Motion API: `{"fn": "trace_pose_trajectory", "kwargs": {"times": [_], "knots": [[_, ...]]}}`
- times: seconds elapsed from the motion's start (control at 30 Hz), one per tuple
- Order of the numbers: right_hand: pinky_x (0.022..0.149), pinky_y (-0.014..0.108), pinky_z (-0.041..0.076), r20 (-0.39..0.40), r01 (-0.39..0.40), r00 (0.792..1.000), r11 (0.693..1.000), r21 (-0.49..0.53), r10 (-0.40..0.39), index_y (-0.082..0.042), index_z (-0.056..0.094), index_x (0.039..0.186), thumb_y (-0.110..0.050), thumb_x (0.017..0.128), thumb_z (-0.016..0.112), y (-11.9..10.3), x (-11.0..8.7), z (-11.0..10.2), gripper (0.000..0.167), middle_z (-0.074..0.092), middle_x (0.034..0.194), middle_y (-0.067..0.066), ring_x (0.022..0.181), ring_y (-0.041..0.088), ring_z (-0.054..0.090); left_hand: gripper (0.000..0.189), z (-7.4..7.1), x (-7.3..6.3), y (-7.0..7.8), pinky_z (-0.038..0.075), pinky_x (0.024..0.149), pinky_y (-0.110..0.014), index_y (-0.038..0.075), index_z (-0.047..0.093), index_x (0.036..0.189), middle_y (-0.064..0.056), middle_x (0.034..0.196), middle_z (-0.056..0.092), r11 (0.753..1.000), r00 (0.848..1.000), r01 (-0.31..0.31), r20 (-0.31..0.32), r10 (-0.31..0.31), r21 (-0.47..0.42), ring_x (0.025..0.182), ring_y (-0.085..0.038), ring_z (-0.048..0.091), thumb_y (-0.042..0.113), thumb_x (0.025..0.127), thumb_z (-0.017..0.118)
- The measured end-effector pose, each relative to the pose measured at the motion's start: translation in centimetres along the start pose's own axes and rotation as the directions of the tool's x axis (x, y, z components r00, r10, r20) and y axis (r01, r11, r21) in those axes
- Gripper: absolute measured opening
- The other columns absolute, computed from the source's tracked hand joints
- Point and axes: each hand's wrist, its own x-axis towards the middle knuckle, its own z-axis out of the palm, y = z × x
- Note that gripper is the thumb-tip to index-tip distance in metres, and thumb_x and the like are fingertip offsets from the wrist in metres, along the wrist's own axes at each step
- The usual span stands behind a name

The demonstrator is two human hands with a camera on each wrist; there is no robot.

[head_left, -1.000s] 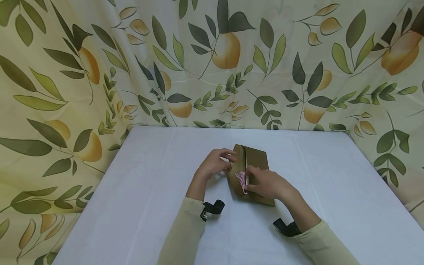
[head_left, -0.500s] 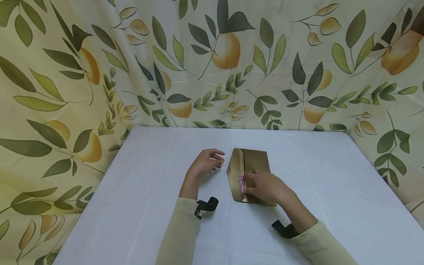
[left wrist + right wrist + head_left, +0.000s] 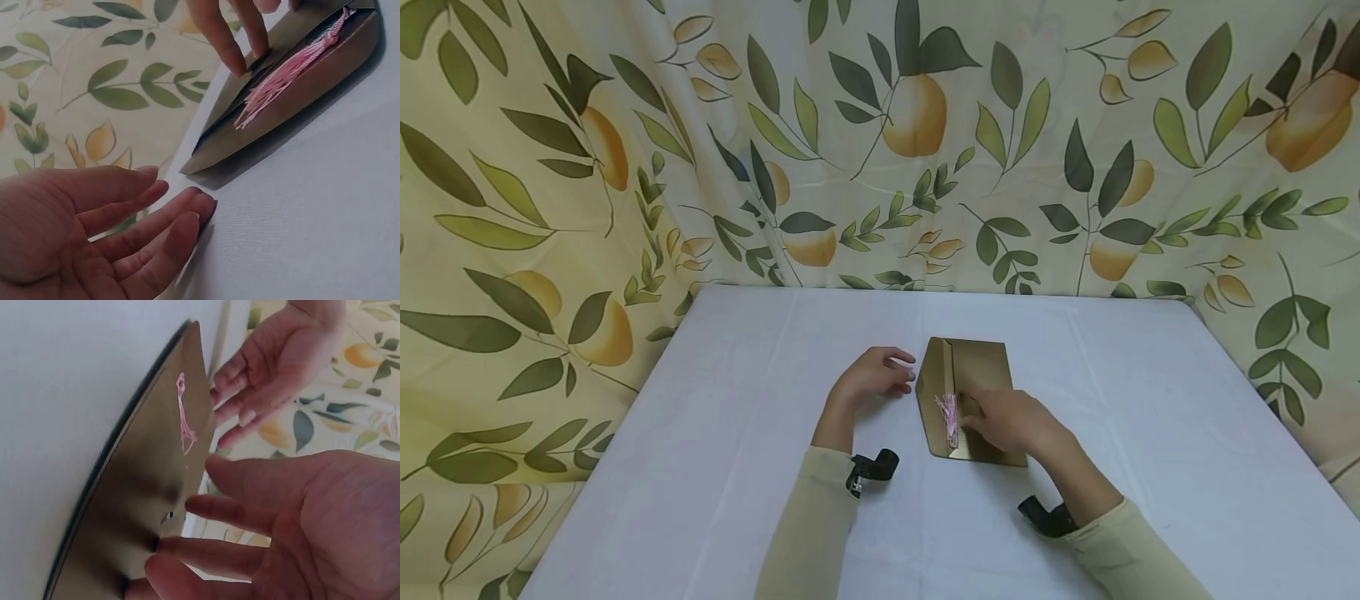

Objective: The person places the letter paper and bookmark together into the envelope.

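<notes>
A brownish-gold envelope (image 3: 983,364) lies on the white table with its pointed flap (image 3: 931,387) unfolded to the left. Out of its mouth hangs a pink tassel (image 3: 950,417), draped over the flap; whatever it is attached to is hidden inside. My right hand (image 3: 1017,419) rests its fingertips on the envelope's body, just right of the tassel. In the right wrist view those fingers (image 3: 212,556) are extended and grip nothing. Just left of the flap, apart from it, my left hand (image 3: 874,375) hovers with loose, slightly bent fingers, as the left wrist view also shows.
A white cloth covers the table (image 3: 760,375). Behind it and along its sides hangs a curtain (image 3: 865,200) printed with fruit and leaves. Black wrist cameras (image 3: 876,465) sit at both sleeves.
My left hand has let go of the flap side and drawn off to the left. My right fingers have moved off the tassel onto the envelope. The envelope now lies flatter.
</notes>
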Motion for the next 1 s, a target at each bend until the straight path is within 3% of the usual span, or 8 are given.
{"fn": "trace_pose_trajectory", "kwargs": {"times": [0.1,0.3,0.43,0.57,0.77,0.93,1.0], "knots": [[0.079,0.053,0.054,0.002,0.000,1.000,1.000,-0.003,0.000,-0.003,0.057,0.143,-0.017,0.101,0.066,0.3,0.1,-0.1,0.045,0.070,0.113,0.016,0.092,0.031,0.066,0.030,0.3,0.2,-0.2,0.058,0.075,-0.034,-0.002,0.065,0.128,-0.015,0.099,0.072,1.000,1.000,-0.013,0.015,0.013,0.002,0.083,-0.026,0.072,0.002,0.099,0.065],[0.077,0.051,0.055,0.005,0.015,1.000,1.000,-0.020,-0.015,-0.004,0.060,0.142,-0.018,0.100,0.068,0.8,0.1,-0.1,0.045,0.070,0.114,0.016,0.091,0.029,0.066,0.032,0.7,0.4,-0.2,0.056,0.073,-0.033,0.000,0.066,0.131,-0.010,0.100,0.073,0.997,0.997,-0.063,0.050,0.060,0.046,0.084,-0.025,0.072,0.003,0.099,0.067],[0.084,0.056,0.054,0.003,0.024,1.000,1.000,-0.020,-0.024,-0.001,0.062,0.139,-0.019,0.100,0.069,1.0,0.2,-0.2,0.044,0.069,0.120,0.019,0.102,0.037,0.068,0.030,1.2,0.6,-0.1,0.055,0.068,-0.031,0.000,0.068,0.128,-0.009,0.100,0.072,0.990,0.990,-0.130,0.059,0.127,0.054,0.082,-0.023,0.071,0.003,0.098,0.068],[0.090,0.057,0.053,-0.002,0.046,0.999,0.999,-0.002,-0.046,0.002,0.064,0.134,-0.018,0.099,0.070,1.3,0.4,-0.2,0.040,0.068,0.123,0.021,0.110,0.041,0.066,0.030,2.1,0.9,0.2,0.054,0.067,-0.029,0.002,0.071,0.129,-0.006,0.104,0.071,0.969,0.976,-0.217,0.052,0.212,0.122,0.081,-0.022,0.069,0.005,0.100,0.067],[0.085,0.053,0.054,-0.007,0.091,0.996,0.995,0.052,-0.090,0.006,0.067,0.124,-0.010,0.100,0.066,1.4,0.5,-0.4,0.029,0.070,0.112,0.018,0.095,0.030,0.066,0.036,4.1,1.8,0.5,0.052,0.069,-0.025,0.006,0.065,0.140,-0.004,0.115,0.067,0.929,0.955,-0.291,0.126,0.268,0.228,0.087,-0.017,0.067,0.010,0.104,0.063],[0.069,0.041,0.051,0.017,0.093,0.995,0.990,0.108,-0.096,0.004,0.067,0.105,-0.005,0.102,0.060,1.6,0.5,-0.7,0.012,0.062,0.084,0.008,0.073,0.020,0.056,0.040,5.4,2.1,0.6,0.047,0.069,-0.023,0.006,0.062,0.143,-0.006,0.108,0.062,0.878,0.937,-0.344,0.175,0.301,0.333,0.087,-0.011,0.056,0.009,0.103,0.065],[0.065,0.037,0.046,0.033,0.090,0.995,0.988,0.129,-0.095,0.001,0.064,0.098,-0.004,0.103,0.057,1.7,0.4,-0.8,0.010,0.054,0.076,0.004,0.068,0.019,0.051,0.041,5.9,1.9,0.7,0.044,0.070,-0.024,0.006,0.062,0.144,-0.009,0.108,0.058,0.862,0.938,-0.346,0.171,0.302,0.372,0.087,-0.013,0.050,0.009,0.103,0.065]]}}
